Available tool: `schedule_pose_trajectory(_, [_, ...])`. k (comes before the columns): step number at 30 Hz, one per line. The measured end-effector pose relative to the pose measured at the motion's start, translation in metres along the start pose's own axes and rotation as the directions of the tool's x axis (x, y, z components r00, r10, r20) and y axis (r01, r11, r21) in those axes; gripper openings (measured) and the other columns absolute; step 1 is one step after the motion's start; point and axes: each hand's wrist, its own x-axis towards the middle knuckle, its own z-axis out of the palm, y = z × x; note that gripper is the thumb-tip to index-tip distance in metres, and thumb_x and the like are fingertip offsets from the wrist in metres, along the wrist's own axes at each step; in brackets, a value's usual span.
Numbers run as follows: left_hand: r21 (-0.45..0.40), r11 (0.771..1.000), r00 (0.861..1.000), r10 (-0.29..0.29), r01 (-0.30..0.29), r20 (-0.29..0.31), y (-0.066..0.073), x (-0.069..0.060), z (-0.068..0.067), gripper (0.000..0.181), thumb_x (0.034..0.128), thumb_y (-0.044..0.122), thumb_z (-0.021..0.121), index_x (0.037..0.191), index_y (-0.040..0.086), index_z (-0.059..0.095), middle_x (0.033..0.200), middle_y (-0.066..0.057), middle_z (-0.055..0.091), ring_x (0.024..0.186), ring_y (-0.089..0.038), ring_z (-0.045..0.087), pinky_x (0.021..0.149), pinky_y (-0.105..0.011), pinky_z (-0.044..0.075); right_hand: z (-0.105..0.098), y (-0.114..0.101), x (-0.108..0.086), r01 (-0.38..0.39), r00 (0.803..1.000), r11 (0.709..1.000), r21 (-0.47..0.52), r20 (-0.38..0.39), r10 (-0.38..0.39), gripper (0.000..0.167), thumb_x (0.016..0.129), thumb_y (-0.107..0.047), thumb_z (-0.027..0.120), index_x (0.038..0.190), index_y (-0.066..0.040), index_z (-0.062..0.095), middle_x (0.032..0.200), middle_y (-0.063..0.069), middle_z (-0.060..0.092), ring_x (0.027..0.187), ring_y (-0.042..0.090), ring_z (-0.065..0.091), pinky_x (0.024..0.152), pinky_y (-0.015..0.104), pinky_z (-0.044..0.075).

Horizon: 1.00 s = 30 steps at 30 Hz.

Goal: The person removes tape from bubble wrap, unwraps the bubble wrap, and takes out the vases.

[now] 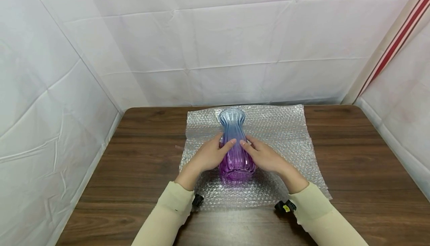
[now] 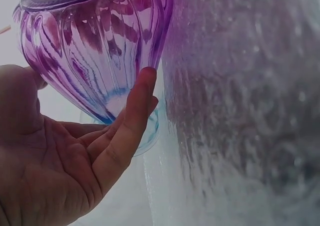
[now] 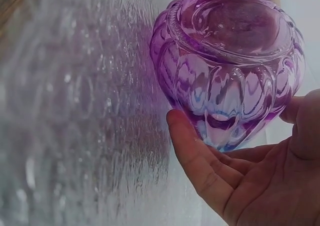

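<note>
A ribbed glass vase [image 1: 236, 158], purple at its base and fading to blue at the flared mouth, lies on its side over a sheet of bubble wrap [image 1: 282, 137]. Its mouth points to the back of the table and its base faces the person. The left hand [image 1: 209, 155] grips it from the left, thumb on top and fingers curving beneath, as the left wrist view shows. From the other side the right hand [image 1: 268, 157] holds it the same way. In the right wrist view, the vase base [image 3: 235, 23] appears close beside the wrap; whether they touch, I cannot tell.
The bubble wrap is spread flat on a dark wooden table [image 1: 144, 156], reaching its back edge. White sheeting [image 1: 208, 40] hangs behind and at both sides, with a red stripe [image 1: 399, 44] at the right. Small black devices [image 1: 285, 206] sit at both wrists.
</note>
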Motion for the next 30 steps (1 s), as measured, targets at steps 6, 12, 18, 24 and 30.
schedule_pose_trajectory(6, [0.002, 1.0, 1.0, -0.005, 0.005, -0.007, 0.0007, 0.0, 0.0006, 0.091, 0.1021, 0.071, 0.04, 0.163, 0.004, 0.028, 0.147, -0.022, 0.059, 0.139, -0.04, 0.054, 0.118, -0.056, 0.042, 0.0011, 0.0008, 0.0003, 0.0, 1.0, 1.0, -0.004, -0.003, 0.0, 0.079, 0.111, -0.054, 0.032, 0.162, 0.006, 0.019, 0.166, 0.029, 0.027, 0.154, 0.048, 0.027, 0.125, 0.064, 0.023])
schedule_pose_trajectory(12, [0.021, 1.0, 1.0, -0.015, 0.015, -0.019, 0.0009, 0.0003, 0.0009, 0.092, 0.1015, 0.072, 0.04, 0.163, 0.005, 0.029, 0.152, -0.022, 0.054, 0.144, -0.04, 0.049, 0.121, -0.057, 0.038, 0.0013, 0.0007, -0.0006, 0.001, 1.0, 1.0, -0.004, -0.006, -0.001, 0.08, 0.111, -0.055, 0.031, 0.162, 0.005, 0.019, 0.166, 0.028, 0.027, 0.154, 0.047, 0.026, 0.126, 0.063, 0.022])
schedule_pose_trajectory(18, [0.025, 0.999, 1.0, -0.02, 0.021, -0.021, 0.0016, -0.0002, 0.0007, 0.092, 0.1011, 0.073, 0.039, 0.164, 0.006, 0.028, 0.151, -0.021, 0.055, 0.143, -0.039, 0.049, 0.12, -0.058, 0.039, 0.0016, 0.001, 0.0003, 0.012, 1.0, 1.0, -0.008, -0.008, -0.013, 0.08, 0.111, -0.056, 0.03, 0.163, 0.004, 0.019, 0.166, 0.028, 0.028, 0.153, 0.047, 0.028, 0.125, 0.063, 0.024])
schedule_pose_trajectory(24, [0.012, 1.0, 1.0, -0.011, 0.012, -0.029, 0.0014, -0.0003, 0.0005, 0.093, 0.1008, 0.074, 0.039, 0.164, 0.008, 0.026, 0.144, -0.019, 0.062, 0.137, -0.038, 0.056, 0.117, -0.056, 0.043, 0.001, 0.0015, -0.0001, 0.032, 0.999, 0.999, 0.013, -0.011, -0.032, 0.077, 0.111, -0.055, 0.031, 0.164, -0.001, 0.019, 0.163, 0.027, 0.034, 0.15, 0.046, 0.036, 0.124, 0.062, 0.028])
schedule_pose_trajectory(30, [-0.001, 1.0, 1.0, -0.006, 0.006, -0.029, 0.0012, -0.0006, 0.0012, 0.092, 0.1007, 0.074, 0.04, 0.165, 0.01, 0.025, 0.141, -0.018, 0.065, 0.133, -0.036, 0.06, 0.114, -0.055, 0.046, 0.0012, 0.0016, -0.0002, 0.046, 0.999, 0.999, 0.017, -0.017, -0.045, 0.076, 0.111, -0.055, 0.032, 0.165, -0.002, 0.02, 0.162, 0.027, 0.037, 0.149, 0.046, 0.038, 0.124, 0.062, 0.029])
